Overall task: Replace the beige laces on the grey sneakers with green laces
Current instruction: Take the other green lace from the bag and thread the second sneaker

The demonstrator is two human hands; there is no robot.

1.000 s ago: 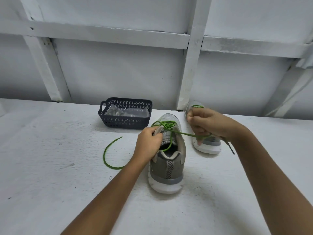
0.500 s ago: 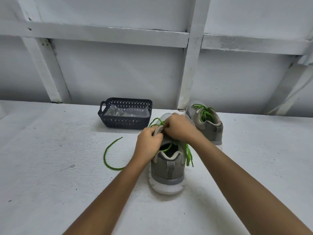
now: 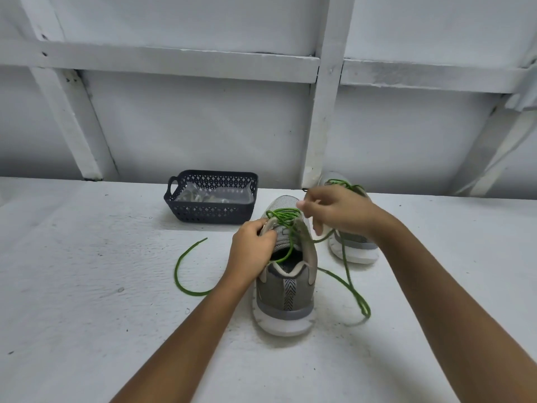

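Near sneaker (image 3: 286,286) is stood heel-toward-camera at table (image 3: 87,286) centre. Green lace (image 3: 353,289) is threaded across its upper eyelets; no beige lace is seen on it.

Change vs half a second ago: right hand (image 3: 338,213) has been moved off the tongue area, up and out toward 1 o'clock. The right-side lace run is now pulled out of the shoe and draped down to the table at 4 o'clock of the sneaker, ending in a loose curl by the heel. A second ago the same run was held taut to the right, so one pull-through cycle appears finished.

Right hand: fingers part-spread and curled, with the lace passed under them. Whether it is actually pinched cannot be told, since the contact is hidden by the fingers.

Left hand (image 3: 252,245): fingers pressed together on the left collar edge and tongue, sneaker braced. Position is unchanged across the frames.

The other lace end is left slack on the table from 9 to 7 o'clock of the sneaker, untouched.

Second sneaker (image 3: 353,245) is at 2 o'clock, partly covered by the right hand, with green lace visible on it. Dark basket (image 3: 212,199) is at 11 o'clock, with pale contents that cannot be made out.

Judgement: the threading looks mostly done here. Slack is probably still to be taken up and the ends evened and tied. The loops over the tongue look loose, so a snag or uneven tension is possible.
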